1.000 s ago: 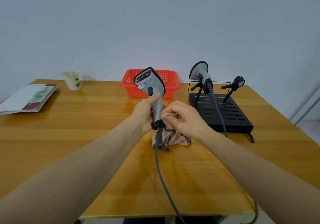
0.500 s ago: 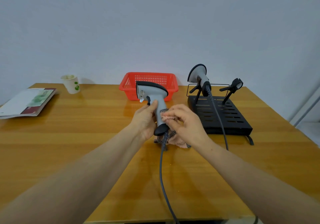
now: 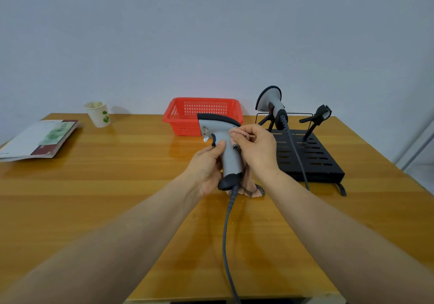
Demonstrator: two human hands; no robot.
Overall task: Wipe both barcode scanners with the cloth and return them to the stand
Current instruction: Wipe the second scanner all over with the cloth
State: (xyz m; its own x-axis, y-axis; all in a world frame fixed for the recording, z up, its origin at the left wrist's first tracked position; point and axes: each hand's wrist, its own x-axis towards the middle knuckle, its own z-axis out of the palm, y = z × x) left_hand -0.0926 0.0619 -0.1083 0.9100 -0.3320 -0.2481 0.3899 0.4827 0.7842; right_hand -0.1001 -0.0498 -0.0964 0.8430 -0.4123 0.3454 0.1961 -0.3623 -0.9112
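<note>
Over wooden table [image 3: 117,186], left grip [image 3: 206,167] clasps scanner [image 3: 229,155] by handle; right grip [image 3: 256,146] pinches cloth [image 3: 253,191] against it.

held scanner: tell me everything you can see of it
The held scanner is pistol-shaped, light grey plastic with a black rim atop its head, a dark trigger and a black base cap. It is roughly upright above the table, head pointing left. The left hand grips its handle; the right hand presses the cloth against the back of its head. A grey cable hangs from its base.
</note>
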